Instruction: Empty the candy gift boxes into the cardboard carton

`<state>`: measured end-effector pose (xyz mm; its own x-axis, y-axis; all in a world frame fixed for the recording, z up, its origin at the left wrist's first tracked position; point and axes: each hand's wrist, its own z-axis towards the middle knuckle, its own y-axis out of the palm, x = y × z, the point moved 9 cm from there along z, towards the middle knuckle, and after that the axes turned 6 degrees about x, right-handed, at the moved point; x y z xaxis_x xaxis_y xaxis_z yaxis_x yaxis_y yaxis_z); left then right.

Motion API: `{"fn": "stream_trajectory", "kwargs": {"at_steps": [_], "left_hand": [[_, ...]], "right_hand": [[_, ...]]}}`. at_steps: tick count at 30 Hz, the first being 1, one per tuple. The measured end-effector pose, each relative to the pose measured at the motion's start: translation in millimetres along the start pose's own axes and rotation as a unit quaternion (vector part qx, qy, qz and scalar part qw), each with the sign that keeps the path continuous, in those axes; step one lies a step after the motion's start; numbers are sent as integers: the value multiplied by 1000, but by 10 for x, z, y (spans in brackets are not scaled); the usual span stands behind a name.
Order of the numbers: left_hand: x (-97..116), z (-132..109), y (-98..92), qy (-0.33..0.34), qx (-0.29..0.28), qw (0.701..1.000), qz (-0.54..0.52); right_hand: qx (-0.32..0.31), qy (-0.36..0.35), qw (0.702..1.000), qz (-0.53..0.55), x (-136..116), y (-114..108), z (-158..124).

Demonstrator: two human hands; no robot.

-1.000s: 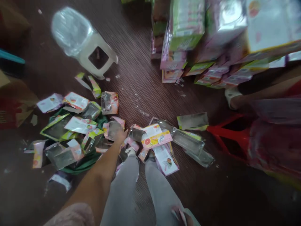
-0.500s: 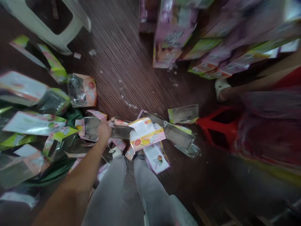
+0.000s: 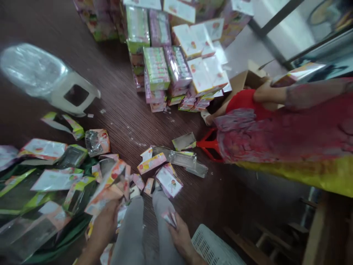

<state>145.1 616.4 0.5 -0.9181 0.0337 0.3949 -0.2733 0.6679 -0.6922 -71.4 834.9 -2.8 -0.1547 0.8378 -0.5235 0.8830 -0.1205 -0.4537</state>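
My left hand (image 3: 109,215) is closed on an opened orange-and-pink fruit-print box (image 3: 103,197), lifted in front of the pile by my left leg. The box is tilted and blurred, and my fingers are partly hidden by it. Over my right thigh, my right hand (image 3: 180,232) pinches a small whitish-pink folded piece (image 3: 169,218); what it is I cannot make out. Flattened and torn fruit-print boxes lie around my feet, among them a yellow-and-pink box (image 3: 151,163), a white-faced box (image 3: 170,183) and a clear plastic tray (image 3: 182,159).
Opened packaging lies heaped on green cloth (image 3: 66,233) at left. A light plastic stool (image 3: 75,94) stands beyond. Stacked fruit-print boxes (image 3: 157,68) rise ahead. At right, a person in red (image 3: 275,129) sits on a red stool (image 3: 209,143). A white basket (image 3: 212,246) stands by my right hand.
My left hand has drawn back toward me and now holds the orange-and-pink box. My right hand has come into view with a small piece. The view has swung, showing more of the stacks and the person.
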Motion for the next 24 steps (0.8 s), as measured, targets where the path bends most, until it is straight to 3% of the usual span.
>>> {"fn": "stream_trajectory", "kwargs": {"at_steps": [3, 5, 8, 11, 14, 18, 21, 24], "left_hand": [[255, -329, 27, 24, -67, 997, -40], [466, -509, -104, 69, -81, 989, -100], [724, -697, -545, 130, -60, 972, -186], [770, -761, -1089, 123, -5, 958, -257], [600, -697, -1343, 88, 8, 947, -308], [-2, -578, -1095, -11, -70, 974, -216], [-448, -638, -962, -26, -109, 992, -52], [-645, -756, -936, 6, -133, 988, 77]], "right_hand": [[-69, -124, 985, 98, -929, 214, -100], [-105, -177, 973, 102, -1398, 346, -255], [-98, -162, 971, 148, -1798, 440, -460], [-76, -132, 944, 292, -2124, 417, -628], [-21, -103, 908, 406, -2373, 215, -734], [12, -131, 885, 447, -2547, -167, -864], [24, -142, 883, 446, -2431, -414, -959], [41, -119, 890, 438, -2151, -631, -1026]]}}
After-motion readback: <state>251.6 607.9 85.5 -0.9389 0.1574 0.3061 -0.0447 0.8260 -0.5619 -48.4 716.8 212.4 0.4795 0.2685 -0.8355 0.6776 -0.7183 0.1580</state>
